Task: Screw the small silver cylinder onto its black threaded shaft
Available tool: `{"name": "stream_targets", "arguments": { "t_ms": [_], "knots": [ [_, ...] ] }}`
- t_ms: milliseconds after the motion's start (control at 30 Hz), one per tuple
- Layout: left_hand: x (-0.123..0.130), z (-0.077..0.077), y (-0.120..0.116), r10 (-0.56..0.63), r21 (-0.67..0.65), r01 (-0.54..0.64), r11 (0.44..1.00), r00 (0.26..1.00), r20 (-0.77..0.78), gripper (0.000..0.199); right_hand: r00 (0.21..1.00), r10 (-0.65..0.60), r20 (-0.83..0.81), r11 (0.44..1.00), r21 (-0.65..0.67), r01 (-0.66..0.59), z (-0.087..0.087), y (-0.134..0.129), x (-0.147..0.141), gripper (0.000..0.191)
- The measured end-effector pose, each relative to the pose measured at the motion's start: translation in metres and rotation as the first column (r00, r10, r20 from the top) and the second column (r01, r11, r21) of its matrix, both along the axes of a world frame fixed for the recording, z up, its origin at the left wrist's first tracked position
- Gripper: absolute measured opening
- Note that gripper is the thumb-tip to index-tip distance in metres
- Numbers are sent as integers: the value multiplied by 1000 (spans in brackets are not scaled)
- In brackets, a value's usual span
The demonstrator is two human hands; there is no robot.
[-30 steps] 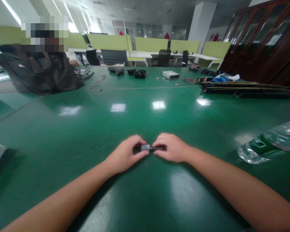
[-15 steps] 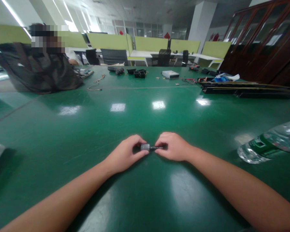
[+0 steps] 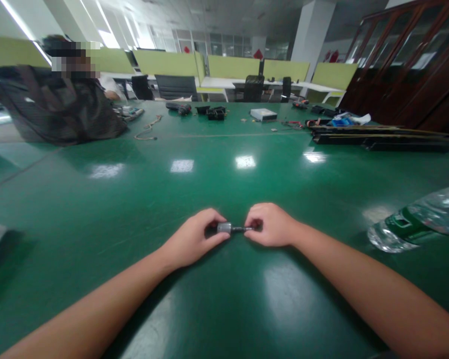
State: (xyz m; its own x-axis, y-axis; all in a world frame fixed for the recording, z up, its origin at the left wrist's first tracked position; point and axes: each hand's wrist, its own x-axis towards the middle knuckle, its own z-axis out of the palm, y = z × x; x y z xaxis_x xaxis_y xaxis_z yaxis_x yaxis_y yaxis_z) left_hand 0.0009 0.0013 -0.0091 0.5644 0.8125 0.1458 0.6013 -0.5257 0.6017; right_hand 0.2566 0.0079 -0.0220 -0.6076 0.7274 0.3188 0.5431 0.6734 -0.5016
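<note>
Between my hands, low over the green table (image 3: 209,194), lies a small grey metal cylinder (image 3: 224,228) with a thin dark shaft (image 3: 238,229) sticking out to the right. The thumb and fingers of my left hand (image 3: 196,239) grip the cylinder from the left side. My right hand (image 3: 271,225) pinches the far end of the shaft, thumb below and curled fingers above. A short stretch of shaft shows between the two hands. What kind of part this is I cannot make out.
A clear water bottle (image 3: 407,227) with a green label lies at the right. At the far left stands a large dark bag (image 3: 67,107), with a person behind it. Black strips (image 3: 381,137), a white box (image 3: 263,115) and a cable (image 3: 147,129) lie along the back.
My right hand has shifted slightly right along the shaft, so more of it shows between the hands. My left hand stays in place on the cylinder.
</note>
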Motion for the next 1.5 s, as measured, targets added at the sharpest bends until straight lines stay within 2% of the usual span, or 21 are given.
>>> {"name": "stream_targets", "arguments": {
  "t_ms": [167, 400, 767, 867, 1067, 1267, 1500],
  "knots": [
    [0, 0, 0, 1, -9, -2, 1000, 1000, -2, 22, 1000, 11, 23, 1000, -3, -11, 3, 2, 5, 4],
    [0, 0, -1, 9, -7, -9, 1000, 1000, 7, 22, 995, -50, 85, 998, -19, 52, 7, 3, 11, 4],
    [0, -1, 0, 7, 4, -7, 1000, 1000, 9, 22, 999, -2, 42, 999, -39, 4, 3, 3, 6, 5],
    [-1, -1, -1, 6, 6, -6, 1000, 1000, 10, 22, 999, 37, -10, 999, -20, -37, 3, 1, 3, 8],
    [-2, -2, 0, 5, 11, -6, 1000, 1000, 11, 23, 990, 104, -96, 994, -15, -106, 4, -3, -2, 29],
    [-1, 1, 0, -16, 17, 16, 1000, 1000, 9, 29, 993, 103, -54, 994, -36, -105, 2, -3, -5, 18],
    [1, 5, -1, -24, 5, 24, 1000, 1000, 15, 25, 993, 118, -31, 993, 3, -118, 0, -2, -6, 13]
  ]
}}
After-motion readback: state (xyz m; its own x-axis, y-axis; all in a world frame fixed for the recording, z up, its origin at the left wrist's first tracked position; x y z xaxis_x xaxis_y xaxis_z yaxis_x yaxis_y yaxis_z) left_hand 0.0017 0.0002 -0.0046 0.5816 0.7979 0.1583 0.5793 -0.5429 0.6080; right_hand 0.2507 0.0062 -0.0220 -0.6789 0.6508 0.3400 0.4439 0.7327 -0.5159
